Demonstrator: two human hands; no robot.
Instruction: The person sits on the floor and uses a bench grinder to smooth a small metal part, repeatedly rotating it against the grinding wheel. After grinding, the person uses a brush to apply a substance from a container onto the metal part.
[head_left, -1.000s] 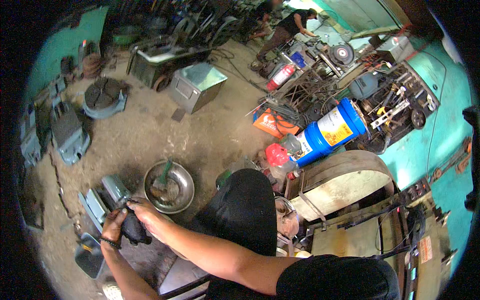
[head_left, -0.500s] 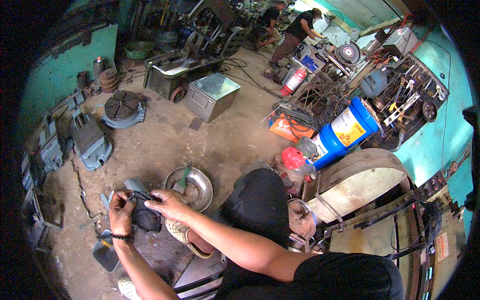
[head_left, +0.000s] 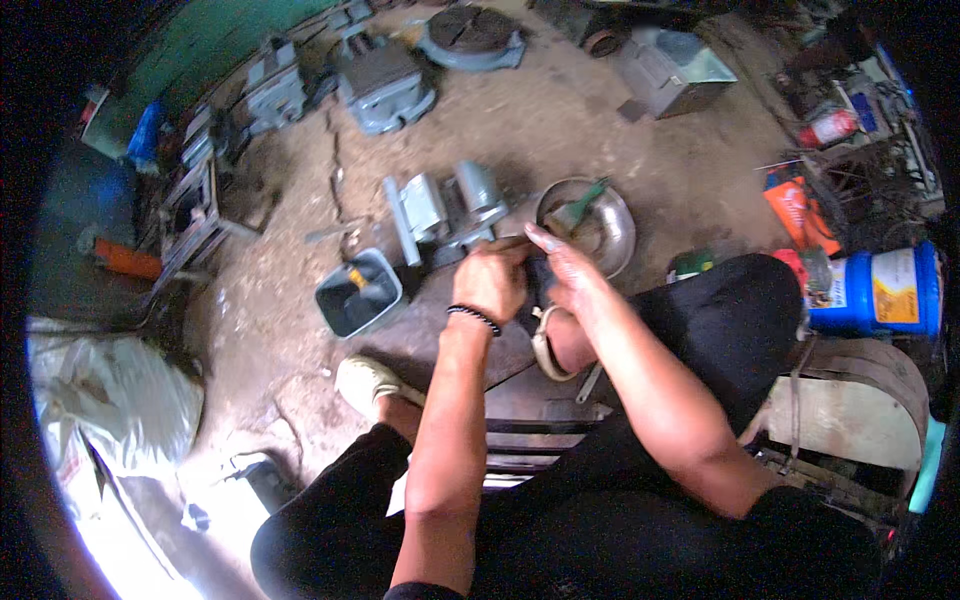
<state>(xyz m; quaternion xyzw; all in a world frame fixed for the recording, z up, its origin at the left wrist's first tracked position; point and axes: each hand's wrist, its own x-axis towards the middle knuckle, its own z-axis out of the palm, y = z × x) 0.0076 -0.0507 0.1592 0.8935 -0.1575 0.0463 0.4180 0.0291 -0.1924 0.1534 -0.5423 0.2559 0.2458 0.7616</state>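
My left hand (head_left: pixel 492 283), with a beaded bracelet at the wrist, is closed on a black cloth (head_left: pixel 538 280). My right hand (head_left: pixel 572 268) grips the same cloth from the other side, its fingers pointing up and left. Most of the cloth is hidden between the two hands. Just beyond them lie grey metal machine parts (head_left: pixel 424 206) on the floor. To their right is a round metal pan (head_left: pixel 622 232), in which a green brush (head_left: pixel 575 208) leans. A grey open container (head_left: pixel 340 312) with a yellow-handled tool inside stands left of my left hand.
Heavy grey vises (head_left: pixel 382 85) and a round rotary table (head_left: pixel 470 38) stand at the back. A metal box (head_left: pixel 670 75) is at the back right. Blue buckets (head_left: pixel 880 290) lie to the right, and plastic sheeting (head_left: pixel 120 400) to the left.
My view has swung down and left, so hands and floor items appear further right. The right hand has come in closer to the left, and the black cloth is now more hidden.
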